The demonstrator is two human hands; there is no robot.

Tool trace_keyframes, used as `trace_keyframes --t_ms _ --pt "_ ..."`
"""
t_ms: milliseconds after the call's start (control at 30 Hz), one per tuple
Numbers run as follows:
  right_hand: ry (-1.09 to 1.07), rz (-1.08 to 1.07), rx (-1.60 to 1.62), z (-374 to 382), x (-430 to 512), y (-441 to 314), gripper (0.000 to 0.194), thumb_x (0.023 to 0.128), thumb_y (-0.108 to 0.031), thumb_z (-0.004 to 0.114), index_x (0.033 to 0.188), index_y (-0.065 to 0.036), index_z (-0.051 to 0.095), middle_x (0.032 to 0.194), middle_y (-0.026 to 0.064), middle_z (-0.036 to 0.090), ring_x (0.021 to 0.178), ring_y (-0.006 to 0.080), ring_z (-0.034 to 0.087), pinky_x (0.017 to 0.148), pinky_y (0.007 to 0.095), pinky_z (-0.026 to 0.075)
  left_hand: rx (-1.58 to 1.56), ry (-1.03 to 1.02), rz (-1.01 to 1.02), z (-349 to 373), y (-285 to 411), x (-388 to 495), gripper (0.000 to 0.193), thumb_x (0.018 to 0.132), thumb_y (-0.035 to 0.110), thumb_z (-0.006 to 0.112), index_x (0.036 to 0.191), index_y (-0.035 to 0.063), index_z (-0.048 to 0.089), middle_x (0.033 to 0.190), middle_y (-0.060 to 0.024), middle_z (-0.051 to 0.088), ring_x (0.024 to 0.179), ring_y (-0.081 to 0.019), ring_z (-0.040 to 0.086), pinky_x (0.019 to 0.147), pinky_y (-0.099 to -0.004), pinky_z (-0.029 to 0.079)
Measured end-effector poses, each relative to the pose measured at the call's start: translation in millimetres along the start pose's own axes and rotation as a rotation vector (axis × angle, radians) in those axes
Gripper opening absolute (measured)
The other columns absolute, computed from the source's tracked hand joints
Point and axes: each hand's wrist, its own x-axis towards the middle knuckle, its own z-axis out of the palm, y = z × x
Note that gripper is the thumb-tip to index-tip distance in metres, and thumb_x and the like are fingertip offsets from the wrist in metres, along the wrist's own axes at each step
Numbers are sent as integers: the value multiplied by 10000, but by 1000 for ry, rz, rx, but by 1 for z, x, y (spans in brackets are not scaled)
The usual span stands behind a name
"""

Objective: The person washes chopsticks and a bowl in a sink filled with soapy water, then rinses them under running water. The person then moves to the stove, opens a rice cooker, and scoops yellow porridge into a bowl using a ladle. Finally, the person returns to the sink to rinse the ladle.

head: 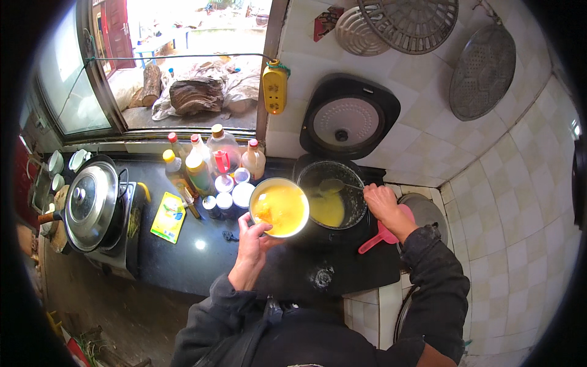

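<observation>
My left hand (253, 243) holds a white bowl (279, 207) by its rim and side, thumb at the near edge; yellow, soup-like food fills much of it. In my right hand (381, 202) is the handle of a metal ladle (331, 185), whose head rests inside the dark inner pot of a rice cooker (310, 172). More of the yellow food (329, 210) lies at the bottom of that pot. The cooker's raised lid (347, 120) leans back by the tiled wall. A pink plastic scoop (384, 234) lies below my right wrist.
Bottles (200, 175) and small lidded jars (224, 200) stand left of the bowl. Beside them lies a yellow packet (168, 217) on the black countertop (202, 266). A lidded wok (91, 202) sits on a stove at far left. A yellow power strip (274, 88) hangs above.
</observation>
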Motion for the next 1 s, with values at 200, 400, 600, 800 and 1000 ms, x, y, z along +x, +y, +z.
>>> trace_keyframes --t_ms 200,400,600,800,1000 --pt "-357 -119 20 -73 16 3 128 716 -150 651 783 -83 736 790 139 704 742 267 704 613 392 526 -4 48 12 -13 8 -7 539 791 34 557 1237 101 262 1246 -225 517 977 -410 664 747 -501 603" --pt "-889 230 835 -27 15 6 162 806 -89 584 845 5 710 781 126 708 580 219 656 508 361 502 -9 55 23 -17 7 -4 530 797 39 559 1233 101 264 1262 -229 503 996 -405 655 751 -512 599" --pt "-937 714 1739 15 -7 -16 179 937 -93 528 1035 31 613 672 56 587 452 86 446 368 261 335 10 67 23 -22 7 0 535 793 34 556 1234 100 261 1262 -228 499 983 -404 653 752 -502 600" --pt "-749 729 1870 -32 -41 1 182 951 -111 543 1049 22 622 696 39 582 462 64 439 380 229 336 20 50 9 -12 2 5 561 791 36 562 1255 98 253 1244 -228 504 963 -416 654 737 -491 605" --pt "-505 606 1768 -123 -64 11 242 948 -123 555 1127 20 634 706 33 610 543 84 545 456 260 415 23 25 -24 6 -4 10 602 784 20 581 1267 101 232 1219 -252 495 957 -422 647 737 -505 595"
